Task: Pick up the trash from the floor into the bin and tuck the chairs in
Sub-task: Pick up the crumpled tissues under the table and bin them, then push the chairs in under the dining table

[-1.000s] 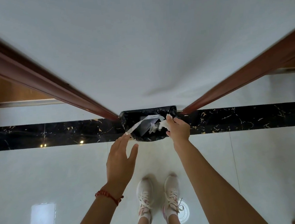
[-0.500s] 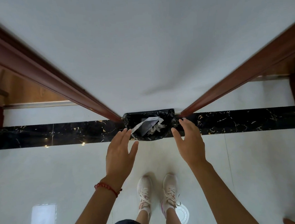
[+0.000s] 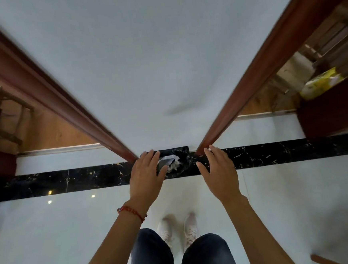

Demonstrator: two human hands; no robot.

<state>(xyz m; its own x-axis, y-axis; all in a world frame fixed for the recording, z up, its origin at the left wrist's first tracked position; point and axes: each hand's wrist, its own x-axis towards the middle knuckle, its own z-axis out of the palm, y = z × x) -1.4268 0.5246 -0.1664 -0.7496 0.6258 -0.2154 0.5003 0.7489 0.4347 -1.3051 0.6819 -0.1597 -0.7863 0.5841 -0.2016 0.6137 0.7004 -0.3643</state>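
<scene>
- Both our hands are spread open and empty: left hand (image 3: 146,176), right hand (image 3: 219,171).
- Between them sits the bin (image 3: 178,162), black-lined, holding white crumpled trash (image 3: 171,163).
- Risk, we judge: a knock from either palm could tip the bin and spill it back onto the floor (image 3: 52,235).

bin (image 3: 181,162) jammed against white wall (image 3: 153,60), so no way in from behind. wood door frames (image 3: 239,97) close on both sides of bin. near side of bin wide open, just bare floor tiles (image 3: 73,233) there.
</scene>
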